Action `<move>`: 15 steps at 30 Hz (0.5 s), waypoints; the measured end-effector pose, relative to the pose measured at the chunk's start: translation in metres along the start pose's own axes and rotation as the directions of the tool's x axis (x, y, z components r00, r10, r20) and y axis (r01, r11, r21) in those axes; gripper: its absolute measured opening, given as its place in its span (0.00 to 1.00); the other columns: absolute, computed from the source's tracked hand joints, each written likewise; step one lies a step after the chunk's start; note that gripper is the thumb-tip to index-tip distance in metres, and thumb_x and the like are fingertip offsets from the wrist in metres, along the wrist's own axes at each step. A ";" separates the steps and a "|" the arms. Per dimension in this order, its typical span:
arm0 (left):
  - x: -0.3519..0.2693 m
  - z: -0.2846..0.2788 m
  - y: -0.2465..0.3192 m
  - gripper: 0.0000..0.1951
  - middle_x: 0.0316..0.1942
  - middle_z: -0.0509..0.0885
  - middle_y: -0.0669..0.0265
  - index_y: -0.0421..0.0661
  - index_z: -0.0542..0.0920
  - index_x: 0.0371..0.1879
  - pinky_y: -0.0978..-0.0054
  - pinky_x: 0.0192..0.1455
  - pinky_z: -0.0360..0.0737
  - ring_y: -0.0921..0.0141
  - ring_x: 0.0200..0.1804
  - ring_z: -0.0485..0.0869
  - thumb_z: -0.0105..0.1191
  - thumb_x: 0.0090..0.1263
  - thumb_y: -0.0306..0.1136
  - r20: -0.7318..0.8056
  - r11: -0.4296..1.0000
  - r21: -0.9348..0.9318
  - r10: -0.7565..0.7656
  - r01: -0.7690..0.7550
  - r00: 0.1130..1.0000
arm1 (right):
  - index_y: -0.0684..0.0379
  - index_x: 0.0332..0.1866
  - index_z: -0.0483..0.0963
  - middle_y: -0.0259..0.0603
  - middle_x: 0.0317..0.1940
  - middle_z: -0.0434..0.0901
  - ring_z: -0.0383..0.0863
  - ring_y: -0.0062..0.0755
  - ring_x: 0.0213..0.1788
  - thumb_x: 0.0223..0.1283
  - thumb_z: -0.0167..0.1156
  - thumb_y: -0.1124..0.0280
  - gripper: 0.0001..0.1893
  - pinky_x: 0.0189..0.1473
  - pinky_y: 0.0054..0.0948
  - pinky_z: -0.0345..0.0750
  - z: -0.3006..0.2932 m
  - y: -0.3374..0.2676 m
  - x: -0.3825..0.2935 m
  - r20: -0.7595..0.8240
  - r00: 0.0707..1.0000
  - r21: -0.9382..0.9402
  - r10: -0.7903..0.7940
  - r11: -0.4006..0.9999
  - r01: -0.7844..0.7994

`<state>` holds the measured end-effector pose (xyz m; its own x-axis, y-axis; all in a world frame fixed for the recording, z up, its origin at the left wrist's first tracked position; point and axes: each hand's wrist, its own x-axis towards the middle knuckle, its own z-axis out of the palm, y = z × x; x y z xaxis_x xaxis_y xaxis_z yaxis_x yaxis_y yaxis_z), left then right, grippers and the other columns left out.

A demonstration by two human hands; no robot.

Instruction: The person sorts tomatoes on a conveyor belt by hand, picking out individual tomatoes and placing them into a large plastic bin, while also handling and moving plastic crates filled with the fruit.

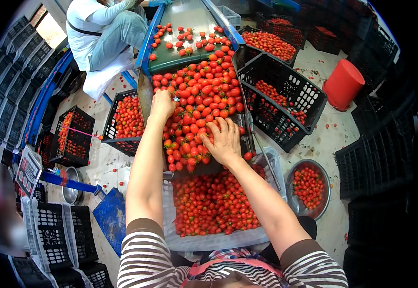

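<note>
Small red tomatoes (pixel 201 97) lie heaped on a metal chute at the end of a green conveyor belt (pixel 194 57), where others are scattered. At the heap's left side is my left hand (pixel 163 103), its fingers bent down among the tomatoes; whether it grips any is hidden. My right hand (pixel 225 138) rests on the lower right of the heap with fingers spread, touching tomatoes. Below the chute, a whitish plastic-lined crate (pixel 219 244) holds many more tomatoes.
Black plastic crates of tomatoes flank the chute at left (pixel 122 142) and right (pixel 284 108). A metal bowl of tomatoes (pixel 327 194) and a red bucket (pixel 344 84) stand on the right floor. A metal rod (pixel 266 160) leans beside the lined crate. A seated person (pixel 104 36) is upper left.
</note>
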<state>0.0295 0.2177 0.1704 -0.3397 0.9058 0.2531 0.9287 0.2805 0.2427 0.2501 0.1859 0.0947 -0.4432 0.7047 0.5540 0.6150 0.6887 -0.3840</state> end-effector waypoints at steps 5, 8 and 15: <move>-0.010 -0.025 0.008 0.13 0.28 0.81 0.58 0.42 0.79 0.33 0.67 0.42 0.76 0.62 0.38 0.81 0.60 0.46 0.30 0.095 0.962 -0.264 -0.052 0.075 0.994 | 0.58 0.49 0.71 0.48 0.52 0.64 0.58 0.49 0.57 0.57 0.51 0.49 0.23 0.60 0.46 0.55 0.002 0.003 -0.001 -0.017 1.000 -0.012 -0.015 1.000 0.015; -0.004 -0.041 -0.015 0.09 0.23 0.79 0.67 0.41 0.78 0.31 0.76 0.32 0.76 0.71 0.29 0.78 0.56 0.57 0.33 -0.015 0.336 -0.941 -0.169 0.043 0.985 | 0.57 0.49 0.71 0.48 0.52 0.64 0.59 0.49 0.57 0.57 0.52 0.50 0.23 0.60 0.46 0.56 0.000 0.002 0.000 -0.023 1.000 -0.006 -0.017 1.000 0.017; 0.032 -0.005 0.061 0.10 0.23 0.80 0.69 0.42 0.81 0.31 0.77 0.34 0.76 0.73 0.29 0.79 0.56 0.58 0.36 -0.273 0.534 -0.831 -0.150 -0.154 0.950 | 0.58 0.49 0.71 0.49 0.52 0.64 0.59 0.50 0.57 0.56 0.51 0.49 0.24 0.60 0.47 0.56 -0.002 0.003 0.001 -0.010 1.000 0.014 -0.002 1.000 0.003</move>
<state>0.0741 0.2626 0.1978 -0.5027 0.7322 0.4595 0.4250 -0.2536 0.8690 0.2534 0.1882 0.0956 -0.4384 0.7014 0.5621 0.6049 0.6928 -0.3927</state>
